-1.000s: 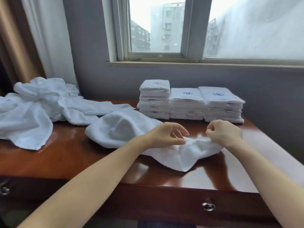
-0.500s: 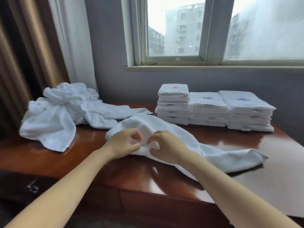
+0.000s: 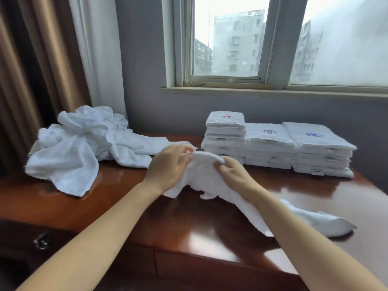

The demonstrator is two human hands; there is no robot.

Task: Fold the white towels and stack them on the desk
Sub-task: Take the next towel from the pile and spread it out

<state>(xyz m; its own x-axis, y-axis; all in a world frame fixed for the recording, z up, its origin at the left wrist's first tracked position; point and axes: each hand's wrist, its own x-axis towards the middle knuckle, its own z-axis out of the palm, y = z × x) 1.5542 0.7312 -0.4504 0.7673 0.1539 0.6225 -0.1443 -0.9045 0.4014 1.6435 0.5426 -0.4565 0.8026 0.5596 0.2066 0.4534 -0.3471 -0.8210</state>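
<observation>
A white towel (image 3: pixel 204 177) is lifted at its edge above the glossy wooden desk (image 3: pixel 117 198), its far end trailing to the right (image 3: pixel 327 223) on the desk top. My left hand (image 3: pixel 168 166) and my right hand (image 3: pixel 233 173) both pinch the raised edge, close together. Three stacks of folded white towels (image 3: pixel 273 148) stand side by side at the back of the desk under the window. A heap of unfolded white towels (image 3: pixel 79 145) lies at the back left.
A grey wall and a window sill (image 3: pixel 273 92) run behind the desk. Brown and white curtains (image 3: pixel 52 59) hang at the left. Drawer handles (image 3: pixel 41 241) show on the desk front. Bare desk top (image 3: pixel 210 232) lies in front of my hands.
My hands have moved from the towel's right end to its left part and come together. They now lift the edge off the desk, while the right end lies stretched out.
</observation>
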